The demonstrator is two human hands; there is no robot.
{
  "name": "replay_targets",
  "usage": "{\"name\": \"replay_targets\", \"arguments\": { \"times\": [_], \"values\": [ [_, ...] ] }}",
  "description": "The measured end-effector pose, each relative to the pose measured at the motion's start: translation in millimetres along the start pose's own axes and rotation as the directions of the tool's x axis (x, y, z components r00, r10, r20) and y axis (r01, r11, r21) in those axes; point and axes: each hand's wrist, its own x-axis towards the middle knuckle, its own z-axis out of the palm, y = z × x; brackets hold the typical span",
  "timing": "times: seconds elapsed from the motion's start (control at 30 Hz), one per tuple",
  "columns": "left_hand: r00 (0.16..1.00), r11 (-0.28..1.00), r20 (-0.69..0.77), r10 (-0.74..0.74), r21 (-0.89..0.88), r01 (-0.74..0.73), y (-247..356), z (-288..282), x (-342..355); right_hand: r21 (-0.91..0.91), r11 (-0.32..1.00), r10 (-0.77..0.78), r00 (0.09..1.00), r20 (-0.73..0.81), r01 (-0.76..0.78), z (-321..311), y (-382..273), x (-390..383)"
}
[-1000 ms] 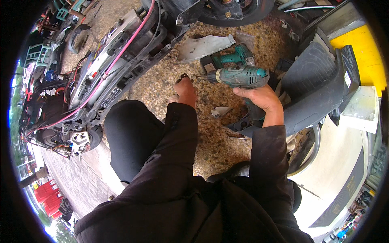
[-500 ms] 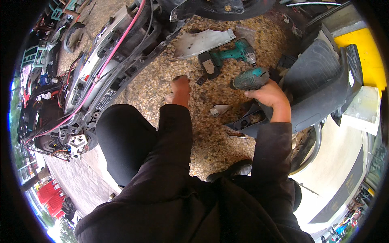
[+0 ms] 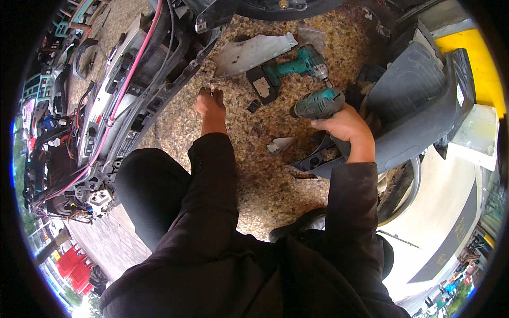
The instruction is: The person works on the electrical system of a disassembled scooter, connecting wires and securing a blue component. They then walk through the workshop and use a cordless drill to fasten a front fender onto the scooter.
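My right hand (image 3: 350, 126) grips a teal and black cordless drill (image 3: 321, 103), its nose toward the left. The drill hangs just in front of a dark grey plastic scooter panel (image 3: 411, 130). Low over the pebbled floor, my left hand (image 3: 211, 104) has its fingers curled together; whatever they pinch is too small to make out. Between the hands lie a second teal cordless driver (image 3: 297, 65), with its battery toward the left, and a small black square piece (image 3: 253, 106). A pale broken scrap (image 3: 280, 145) rests nearer to me.
To my left stands a stripped scooter frame (image 3: 114, 100) with a pink cable (image 3: 133, 74) along it. A dark wheel (image 3: 260, 11) is at the far side, beyond a whitish panel (image 3: 254, 55). Yellow and cream panels (image 3: 472, 69) are at right; red chairs (image 3: 74, 267) are at lower left.
My left hand has moved left and a little farther away, toward the scooter frame, fingers still curled. The right hand keeps the drill, shifted slightly left in view.
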Motion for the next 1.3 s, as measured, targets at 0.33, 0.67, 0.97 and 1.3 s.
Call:
{"name": "replay_targets", "arguments": {
  "times": [0.33, 0.67, 0.97, 1.3],
  "values": [
    [0.886, 0.685, 0.449, -0.113, 0.681, -0.258, -60.3, 20.6, -44.6, 0.041, 0.996, -0.080, 0.996, -0.030, 0.081, 0.9, 4.0, -8.3],
    [0.799, 0.577, 0.584, -0.147, 0.706, -0.410, -97.5, 13.1, -72.9, 0.064, 0.997, -0.039, 0.997, -0.067, 0.043, -8.4, 24.8, -26.3],
    [0.697, -0.075, 0.661, -0.276, 0.709, -0.702, -109.5, 19.5, -113.3, 0.089, 0.988, -0.118, 0.987, -0.107, 0.128, -15.6, 24.7, -43.7],
    [0.568, 0.312, 0.821, 0.055, 0.527, -0.791, -29.7, 100.1, -167.0, 0.094, 0.968, -0.224, 0.971, -0.087, 0.232, -24.9, -0.1, -53.6]
  ]
}}
